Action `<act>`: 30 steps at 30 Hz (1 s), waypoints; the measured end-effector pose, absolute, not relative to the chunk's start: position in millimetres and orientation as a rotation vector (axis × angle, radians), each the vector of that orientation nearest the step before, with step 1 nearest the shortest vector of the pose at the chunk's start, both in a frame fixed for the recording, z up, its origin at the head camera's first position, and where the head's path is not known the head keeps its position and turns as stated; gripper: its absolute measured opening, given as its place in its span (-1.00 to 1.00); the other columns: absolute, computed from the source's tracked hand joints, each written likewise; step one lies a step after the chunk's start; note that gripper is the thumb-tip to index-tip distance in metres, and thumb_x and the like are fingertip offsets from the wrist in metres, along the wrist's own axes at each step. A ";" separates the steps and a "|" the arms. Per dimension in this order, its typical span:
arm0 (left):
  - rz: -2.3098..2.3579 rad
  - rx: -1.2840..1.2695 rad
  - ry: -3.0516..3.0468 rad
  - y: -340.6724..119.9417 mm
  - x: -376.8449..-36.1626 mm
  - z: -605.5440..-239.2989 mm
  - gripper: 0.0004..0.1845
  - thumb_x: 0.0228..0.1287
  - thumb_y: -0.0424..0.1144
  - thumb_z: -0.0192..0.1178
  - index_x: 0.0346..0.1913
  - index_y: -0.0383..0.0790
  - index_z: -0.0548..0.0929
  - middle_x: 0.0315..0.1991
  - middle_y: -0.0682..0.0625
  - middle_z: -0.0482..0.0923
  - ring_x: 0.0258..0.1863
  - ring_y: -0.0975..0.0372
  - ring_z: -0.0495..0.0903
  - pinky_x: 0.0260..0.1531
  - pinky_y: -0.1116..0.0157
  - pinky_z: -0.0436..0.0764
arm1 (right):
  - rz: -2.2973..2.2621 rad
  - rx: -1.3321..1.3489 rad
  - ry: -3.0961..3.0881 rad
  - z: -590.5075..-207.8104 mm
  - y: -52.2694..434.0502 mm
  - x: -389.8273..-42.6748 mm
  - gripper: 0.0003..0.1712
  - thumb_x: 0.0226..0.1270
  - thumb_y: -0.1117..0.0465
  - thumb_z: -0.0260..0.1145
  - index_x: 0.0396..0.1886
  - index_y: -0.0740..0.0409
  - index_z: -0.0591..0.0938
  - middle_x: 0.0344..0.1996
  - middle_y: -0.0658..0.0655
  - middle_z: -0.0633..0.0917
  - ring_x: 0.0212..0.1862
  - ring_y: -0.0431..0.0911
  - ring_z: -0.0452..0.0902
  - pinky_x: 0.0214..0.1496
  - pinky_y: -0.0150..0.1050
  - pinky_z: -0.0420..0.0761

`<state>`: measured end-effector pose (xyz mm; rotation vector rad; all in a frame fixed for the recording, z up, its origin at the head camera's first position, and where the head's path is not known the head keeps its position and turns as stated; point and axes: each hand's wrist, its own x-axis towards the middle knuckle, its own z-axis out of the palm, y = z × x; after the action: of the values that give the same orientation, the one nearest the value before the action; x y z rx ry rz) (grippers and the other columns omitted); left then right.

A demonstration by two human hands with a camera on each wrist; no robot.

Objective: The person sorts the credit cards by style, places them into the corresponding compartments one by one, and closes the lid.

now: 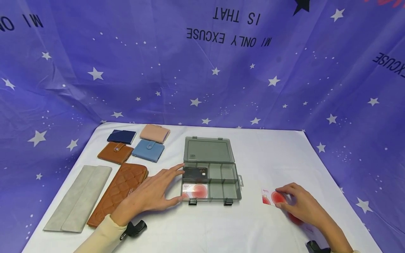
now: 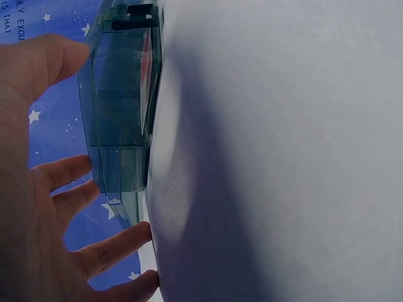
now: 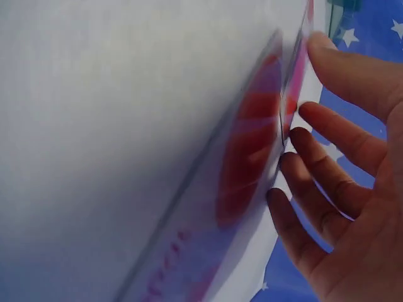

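A clear grey plastic compartment box (image 1: pixel 216 191) lies with its lid (image 1: pixel 209 149) folded back. Its left side holds a black VIP card (image 1: pixel 194 174) and, in front of it, a white card with a red circle (image 1: pixel 199 191). My left hand (image 1: pixel 158 191) spreads its fingers along the box's left side, thumb at the near corner. Well to the right, my right hand (image 1: pixel 300 203) pinches a white card with red circles (image 1: pixel 268 197) between thumb and fingers. Below that hand lies another red-circled card (image 3: pixel 249 163), partly hidden by it in the head view.
On the left lie a grey long wallet (image 1: pixel 79 198), a brown quilted wallet (image 1: pixel 117 189), and small card holders in brown (image 1: pixel 115 153), blue (image 1: pixel 148 151), navy (image 1: pixel 121 136) and pink (image 1: pixel 155 133). A purple starred cloth (image 1: pixel 202 88) surrounds the white table (image 1: pixel 221 225).
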<state>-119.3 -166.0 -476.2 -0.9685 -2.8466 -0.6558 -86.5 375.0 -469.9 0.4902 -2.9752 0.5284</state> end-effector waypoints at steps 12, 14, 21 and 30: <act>-0.666 -0.964 -2.846 -165.7 -118.0 -477.3 -0.09 0.32 0.29 0.38 0.62 -0.04 0.41 0.71 0.16 0.17 0.44 0.14 0.50 -0.04 0.04 0.71 | 0.600 0.437 -3.001 -468.2 377.1 -85.1 -0.38 -0.07 0.06 0.82 -0.02 -0.03 0.69 -0.02 -0.02 0.68 0.08 0.05 0.57 0.18 -0.26 0.46; -0.664 -0.966 -2.847 -165.9 -118.2 -477.0 -0.09 0.32 0.30 0.38 0.62 -0.04 0.41 0.71 0.17 0.16 0.44 0.14 0.50 -0.04 0.04 0.71 | 0.581 0.386 -3.010 -467.1 376.5 -86.4 -0.35 -0.06 0.07 0.82 0.00 -0.03 0.65 -0.06 -0.02 0.72 0.02 0.03 0.58 0.11 -0.19 0.52; -0.668 -0.965 -2.842 -166.3 -119.1 -476.7 -0.09 0.32 0.30 0.38 0.62 -0.04 0.41 0.71 0.16 0.16 0.43 0.13 0.51 -0.05 0.04 0.71 | 0.573 0.227 -3.023 -458.9 372.2 -90.6 -0.50 0.24 0.09 0.68 0.08 -0.04 0.63 -0.23 -0.01 0.79 -0.22 0.00 0.66 -0.17 0.08 0.63; -0.668 -0.969 -2.846 -166.8 -119.0 -476.5 -0.09 0.32 0.32 0.36 0.62 -0.03 0.41 0.72 0.18 0.15 0.44 0.13 0.51 -0.04 0.04 0.71 | 0.725 0.193 -2.755 -450.7 349.1 -95.7 -0.77 0.39 0.22 0.57 -0.03 -0.07 0.76 -0.29 0.03 0.86 -0.07 0.09 0.80 0.01 -0.03 0.56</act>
<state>-119.0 -166.8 -476.5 -0.9688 -2.8456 -0.6676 -95.7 349.1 -450.7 0.1927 -2.7553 0.7246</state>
